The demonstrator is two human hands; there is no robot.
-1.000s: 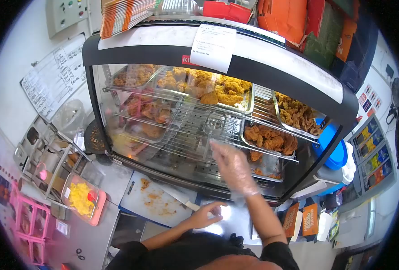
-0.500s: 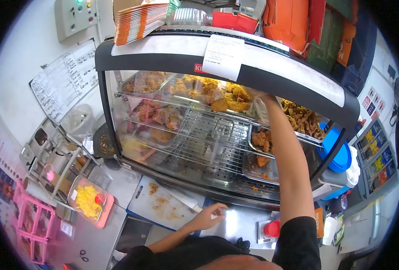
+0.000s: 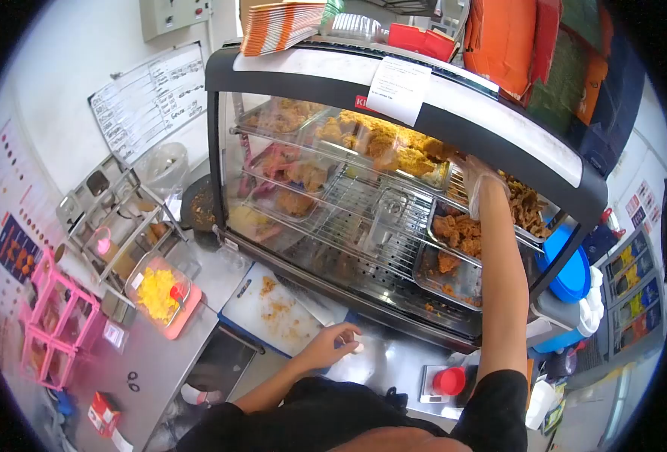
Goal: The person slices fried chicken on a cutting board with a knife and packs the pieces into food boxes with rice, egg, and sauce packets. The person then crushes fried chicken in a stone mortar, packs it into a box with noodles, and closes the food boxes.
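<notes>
Where the display cabinet (image 3: 303,83) stands, it takes up most of the view; it is the ref. pt. below. The steel counter (image 3: 149,358) runs in front and to the L. The whiteboard (image 3: 149,98) is on the wall, L of cab. Below cab.'s front edge lies the cutting board (image 3: 303,324), soiled w/ brown crumbs. Upper shelf, cab.: golden fried pieces (image 3: 405,151) at ctr., darker fried strips (image 3: 528,207) at R end. Next shelf down, R side: brown fried pieces (image 3: 458,230) in a metal tray. Blue round lid (image 3: 567,264) seen just R of cab. Yellow chopped food (image 3: 158,292) sits in a clear container, front-L of cab.

R hand (image 3: 484,184), in a clear plastic glove, is inside cab. at upper-shelf level, betw. golden pieces and strips; fingers partly hidden, grasp can't be told. L hand (image 3: 332,346), bare, half-curled, is over the board's R edge, near the knife (image 3: 320,309); small white item (image 3: 358,344) at fingertips, grip unclear. Sm. scale (image 3: 428,384) w/ red cup (image 3: 449,381) is below cab.'s R half.
</notes>
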